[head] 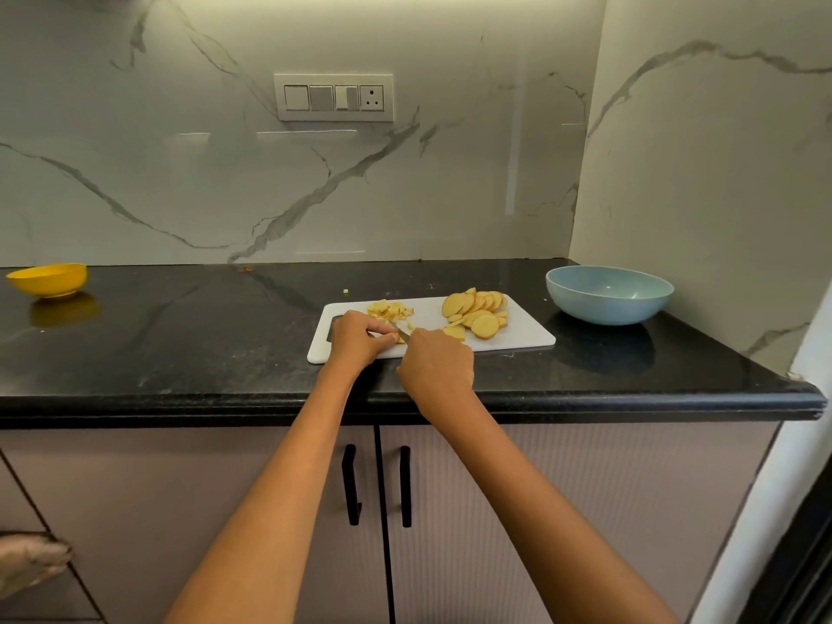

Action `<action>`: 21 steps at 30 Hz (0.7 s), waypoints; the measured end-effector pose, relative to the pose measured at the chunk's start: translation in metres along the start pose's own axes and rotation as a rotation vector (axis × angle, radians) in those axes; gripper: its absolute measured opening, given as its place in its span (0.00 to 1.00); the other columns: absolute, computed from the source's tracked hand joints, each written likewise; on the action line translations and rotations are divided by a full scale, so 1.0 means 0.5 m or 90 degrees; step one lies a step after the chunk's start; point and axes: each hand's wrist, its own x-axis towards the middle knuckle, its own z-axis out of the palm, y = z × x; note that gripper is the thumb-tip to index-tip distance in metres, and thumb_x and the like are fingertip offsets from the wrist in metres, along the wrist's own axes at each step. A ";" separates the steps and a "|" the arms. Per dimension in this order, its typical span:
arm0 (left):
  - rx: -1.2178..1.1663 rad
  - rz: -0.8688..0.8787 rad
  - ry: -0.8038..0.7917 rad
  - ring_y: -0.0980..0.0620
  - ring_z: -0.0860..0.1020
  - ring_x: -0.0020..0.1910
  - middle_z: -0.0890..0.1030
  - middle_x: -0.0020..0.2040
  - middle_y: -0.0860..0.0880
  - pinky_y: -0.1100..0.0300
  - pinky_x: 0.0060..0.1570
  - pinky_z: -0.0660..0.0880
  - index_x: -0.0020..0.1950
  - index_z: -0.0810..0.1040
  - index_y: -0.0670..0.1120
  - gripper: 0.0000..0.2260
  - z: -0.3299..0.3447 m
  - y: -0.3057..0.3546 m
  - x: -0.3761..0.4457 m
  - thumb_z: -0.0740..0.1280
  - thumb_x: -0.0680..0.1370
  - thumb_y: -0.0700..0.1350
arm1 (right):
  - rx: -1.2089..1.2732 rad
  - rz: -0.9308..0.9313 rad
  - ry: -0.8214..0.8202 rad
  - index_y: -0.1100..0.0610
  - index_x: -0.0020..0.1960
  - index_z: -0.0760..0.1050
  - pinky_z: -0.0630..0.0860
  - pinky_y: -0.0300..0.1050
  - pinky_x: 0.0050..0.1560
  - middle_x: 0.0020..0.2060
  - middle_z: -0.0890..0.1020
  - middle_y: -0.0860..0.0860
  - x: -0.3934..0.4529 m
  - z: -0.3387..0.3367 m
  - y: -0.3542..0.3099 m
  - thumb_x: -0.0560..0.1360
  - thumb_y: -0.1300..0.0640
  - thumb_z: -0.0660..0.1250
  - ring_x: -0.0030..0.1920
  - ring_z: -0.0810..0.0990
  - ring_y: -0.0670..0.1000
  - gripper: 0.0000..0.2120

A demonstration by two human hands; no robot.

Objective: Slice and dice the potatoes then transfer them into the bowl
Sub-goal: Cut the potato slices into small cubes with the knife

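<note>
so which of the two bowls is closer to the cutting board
The blue bowl, on the counter just right of the white cutting board. The yellow bowl sits far off at the counter's left end. No potato shows in the blue bowl.

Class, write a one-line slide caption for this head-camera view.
Left hand steadies potato pieces while right hand dices with a knife on the white plastic cutting board; round potato slices wait beside the pale-blue bowl.

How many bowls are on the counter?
2. The yellow bowl sits at the far left of the black counter. The blue bowl sits at the right, just past the white cutting board. None seems hidden.
</note>
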 end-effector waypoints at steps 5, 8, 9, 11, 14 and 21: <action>0.020 0.007 0.017 0.51 0.78 0.43 0.84 0.48 0.44 0.63 0.45 0.69 0.48 0.84 0.40 0.06 0.003 0.000 -0.002 0.70 0.73 0.38 | -0.041 -0.031 0.003 0.58 0.64 0.69 0.67 0.41 0.44 0.56 0.77 0.54 -0.015 0.006 -0.004 0.81 0.59 0.56 0.55 0.77 0.53 0.13; 0.027 0.015 0.024 0.46 0.79 0.49 0.84 0.49 0.44 0.62 0.46 0.70 0.49 0.84 0.40 0.07 0.005 -0.005 0.000 0.71 0.72 0.39 | -0.058 -0.036 0.020 0.59 0.61 0.71 0.67 0.42 0.43 0.55 0.78 0.54 -0.042 0.014 0.009 0.80 0.61 0.56 0.54 0.77 0.53 0.12; 0.028 0.017 0.024 0.46 0.79 0.49 0.84 0.49 0.44 0.62 0.46 0.70 0.49 0.84 0.40 0.07 0.006 -0.005 0.000 0.71 0.72 0.39 | -0.062 -0.034 0.025 0.59 0.61 0.71 0.67 0.42 0.42 0.55 0.78 0.54 -0.047 0.016 0.012 0.80 0.61 0.56 0.54 0.78 0.53 0.11; 0.030 0.018 0.023 0.47 0.79 0.48 0.84 0.49 0.44 0.63 0.45 0.69 0.49 0.84 0.40 0.07 0.006 -0.006 0.001 0.71 0.73 0.39 | -0.068 -0.032 0.028 0.59 0.61 0.72 0.67 0.42 0.42 0.55 0.78 0.54 -0.046 0.017 0.011 0.80 0.61 0.56 0.54 0.78 0.53 0.11; 0.031 0.020 0.023 0.48 0.79 0.47 0.84 0.49 0.43 0.65 0.44 0.68 0.49 0.83 0.39 0.07 0.005 -0.004 -0.003 0.71 0.73 0.39 | -0.069 -0.027 0.024 0.59 0.61 0.71 0.67 0.41 0.42 0.55 0.78 0.54 -0.029 0.013 0.009 0.80 0.61 0.56 0.54 0.78 0.53 0.12; -0.006 -0.031 0.095 0.44 0.78 0.54 0.82 0.51 0.40 0.60 0.51 0.71 0.52 0.82 0.37 0.09 0.002 -0.008 -0.002 0.66 0.77 0.39 | 0.007 0.016 0.005 0.60 0.62 0.71 0.67 0.41 0.43 0.56 0.77 0.54 -0.022 0.003 0.024 0.79 0.59 0.58 0.55 0.78 0.53 0.12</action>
